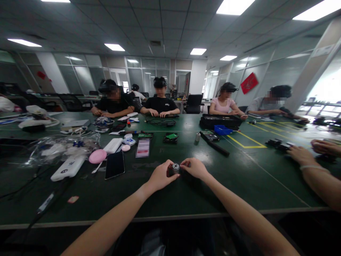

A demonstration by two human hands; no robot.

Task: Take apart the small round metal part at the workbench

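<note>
A small silver metal cylinder (pixel 175 167), with holes in its round top face, stands upright on the green table in front of me. My left hand (pixel 161 176) is closed around its left side, thumb in front and fingers behind. Just to the right, my right hand (pixel 196 168) has thumb and fingertips pinched together close to the cylinder's top edge. Whatever may be between those fingertips is too small to make out. Farther back stands a similar metal cylinder (pixel 197 137), beside a hard drive (pixel 210 135). Another hard drive with a green circuit board (pixel 170 137) lies beyond my hands.
Left of my hands lie a black phone (pixel 115 165), a pink round lid (pixel 97 156), a white power bank (pixel 68 167) and plastic bags (pixel 53 151). A blue tray (pixel 223 130) sits back right. At the right edge are another person's hands (pixel 301 155). Several people sit across the table.
</note>
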